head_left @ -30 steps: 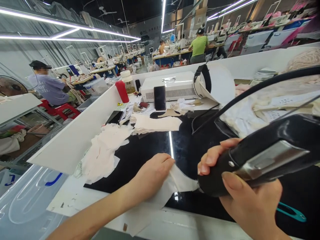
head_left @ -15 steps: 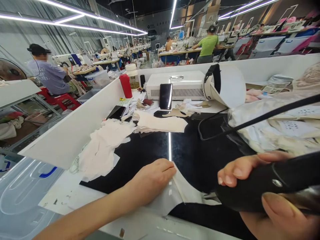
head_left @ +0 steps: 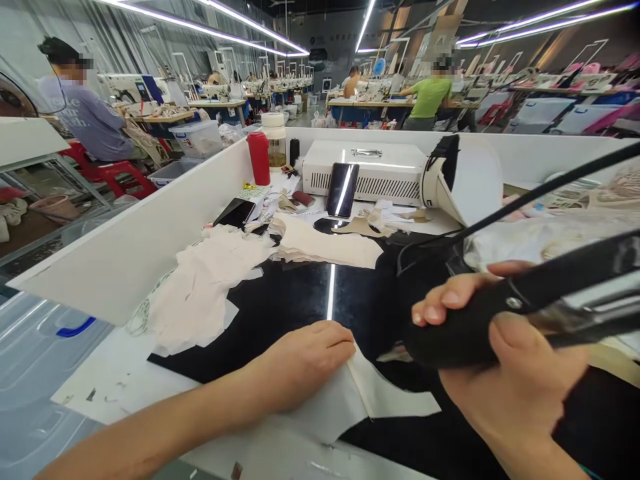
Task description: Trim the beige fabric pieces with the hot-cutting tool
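My left hand (head_left: 315, 360), closed with its fingers curled, rests on a pale fabric piece (head_left: 405, 400) and grips its upper edge. A seam runs through this fabric toward me, and its lower right part lies spread on the black work surface (head_left: 295, 300). In my right hand (head_left: 520, 373) is a black corded iron (head_left: 460, 333), held above the surface to the right of the fabric. Fingers and thumb wrap around its black body. A small, blurred metallic tip shows at its left end, apart from the fabric.
Cream fabric pieces lie in a loose pile (head_left: 205, 287) and a flat stack (head_left: 330, 243). Behind stand a phone (head_left: 343, 190), a white vented box (head_left: 365, 167) and a red cup (head_left: 259, 159). A black cord (head_left: 525, 193) crosses the right side. Low white walls edge the table; co-workers sit beyond.
My right hand has moved left and upward with the iron, away from the fabric, uncovering its right corner. The left hand keeps its hold. The camera view has shifted slightly.
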Tool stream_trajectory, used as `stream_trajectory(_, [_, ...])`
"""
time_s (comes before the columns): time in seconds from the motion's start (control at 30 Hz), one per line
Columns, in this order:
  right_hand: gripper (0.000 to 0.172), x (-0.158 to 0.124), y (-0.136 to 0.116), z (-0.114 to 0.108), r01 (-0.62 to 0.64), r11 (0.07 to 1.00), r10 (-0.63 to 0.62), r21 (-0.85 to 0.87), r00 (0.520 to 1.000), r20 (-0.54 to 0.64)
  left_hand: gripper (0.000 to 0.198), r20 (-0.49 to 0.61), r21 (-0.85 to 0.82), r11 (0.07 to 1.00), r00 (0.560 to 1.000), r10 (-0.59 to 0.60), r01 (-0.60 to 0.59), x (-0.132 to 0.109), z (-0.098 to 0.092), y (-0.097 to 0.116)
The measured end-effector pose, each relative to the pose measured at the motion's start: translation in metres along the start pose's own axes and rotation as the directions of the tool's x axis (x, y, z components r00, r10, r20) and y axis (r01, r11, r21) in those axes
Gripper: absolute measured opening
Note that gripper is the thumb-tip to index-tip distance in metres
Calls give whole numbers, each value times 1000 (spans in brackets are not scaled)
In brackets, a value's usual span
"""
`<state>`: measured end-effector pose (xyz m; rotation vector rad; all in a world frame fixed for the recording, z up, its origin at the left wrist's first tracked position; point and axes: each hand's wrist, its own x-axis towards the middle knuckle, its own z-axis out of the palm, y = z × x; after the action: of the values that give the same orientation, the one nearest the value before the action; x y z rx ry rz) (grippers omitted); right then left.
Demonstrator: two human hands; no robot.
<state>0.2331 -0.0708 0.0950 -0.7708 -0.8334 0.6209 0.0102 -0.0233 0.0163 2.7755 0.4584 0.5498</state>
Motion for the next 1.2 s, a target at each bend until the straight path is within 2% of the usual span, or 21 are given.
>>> stream_trajectory(0.13, [47,4,18,15,-6,998,5,57,1000,30,24,-15,-29,999,1000,-22,21,-2,1,1])
stream_trajectory(0.3, [44,4,27,21,4,996,-8,86,999,47,27,-32,-42,999,999,-28,27,-4,0,3])
stream_trajectory(0.67, [44,1,27,20,9,994,-17,112,997,75,23,-123,30,999,992,28,-24,-8,2,4])
stream_trajectory(0.97, [40,-4,27,16,20,998,-25,53,994,103,27,-81,52,999,996,21,-17,-10,-2,5])
stream_trajectory(1.2, [43,-10,20,10,26,995,-34,91,996,80,24,-154,173,983,985,84,-56,-12,-1,8])
